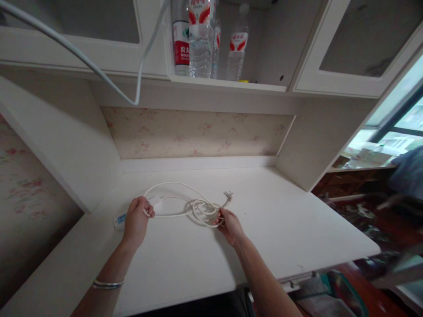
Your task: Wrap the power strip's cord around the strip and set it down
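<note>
My left hand (137,216) is closed around the power strip (120,219) end of the white cord (172,199), pinning it to the white desk (271,229) so the cord stays put. My right hand (229,224) pinches the bundle of small coils (202,208) near the middle of the desk — fingers curled on the loops to keep them from springing open. The plug (228,194) lies loose just beyond the coils. Above, water bottles (201,39) stand in the open cupboard, and another cable (99,72) hangs across the upper left
</note>
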{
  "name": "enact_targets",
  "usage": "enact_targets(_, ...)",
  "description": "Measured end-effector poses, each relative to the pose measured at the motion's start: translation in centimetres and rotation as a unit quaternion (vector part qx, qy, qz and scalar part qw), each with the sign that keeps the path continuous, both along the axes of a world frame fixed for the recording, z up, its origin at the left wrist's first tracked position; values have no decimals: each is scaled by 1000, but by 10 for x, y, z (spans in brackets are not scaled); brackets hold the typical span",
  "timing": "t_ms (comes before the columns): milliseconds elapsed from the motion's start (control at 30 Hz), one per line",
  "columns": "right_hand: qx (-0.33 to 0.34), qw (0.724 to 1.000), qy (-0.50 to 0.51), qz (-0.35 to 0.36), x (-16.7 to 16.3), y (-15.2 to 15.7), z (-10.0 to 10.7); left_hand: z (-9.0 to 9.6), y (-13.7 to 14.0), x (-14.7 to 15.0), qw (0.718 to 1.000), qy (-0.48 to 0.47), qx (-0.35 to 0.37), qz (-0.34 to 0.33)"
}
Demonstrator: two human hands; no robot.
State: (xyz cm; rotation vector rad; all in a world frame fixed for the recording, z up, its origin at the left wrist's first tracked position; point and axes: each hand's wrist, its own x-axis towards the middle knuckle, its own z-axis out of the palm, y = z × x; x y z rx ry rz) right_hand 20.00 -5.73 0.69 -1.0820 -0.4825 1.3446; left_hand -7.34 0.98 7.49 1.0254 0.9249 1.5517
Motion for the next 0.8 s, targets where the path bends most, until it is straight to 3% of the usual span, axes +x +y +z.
enact_targets(67, -12, 1000, -6, -14, 3, -2, -2, 2, -3, -8, 996, -61, -16, -62)
enact_targets(167, -28, 999, -16, -27, 4, -4, -4, -2, -8, -20, 986, -67, -48, -145)
enact_targets(233, -20, 1000, -18, -16, 3, -5, -5, -7, -13, -29, 978, -24, -66, -196)
enact_targets(333, 8, 999, -36, 4, 3, -5, -6, -10, -22, -43, 955, 116, -61, -266)
enact_targets(400, 13, 996, -90, 4, 3, -4, -7, -4, -29, -51, 914, 239, -45, -324)
enact_targets(467, 10, 988, -151, -1, 5, -3, -8, 8, -35, -59, 847, 345, -43, -402)
enact_targets(533, 10, 982, -187, -7, 7, -1, -9, 18, -35, -66, 789, 395, -48, -468)
enact_targets(567, 13, 981, -196, -11, 8, 0, -10, 21, -33, -70, 774, 408, -56, -480)
enact_targets(667, 19, 974, -225, -17, 8, 3, -15, 22, -18, -76, 780, 448, -64, -431)
enact_targets(767, 24, 968, -249, -24, 6, 5, -20, 24, -1, -63, 801, 535, -23, -267)
enact_targets(800, 25, 966, -257, -27, 5, 5, -22, 28, 3, -53, 791, 577, 3, -205)
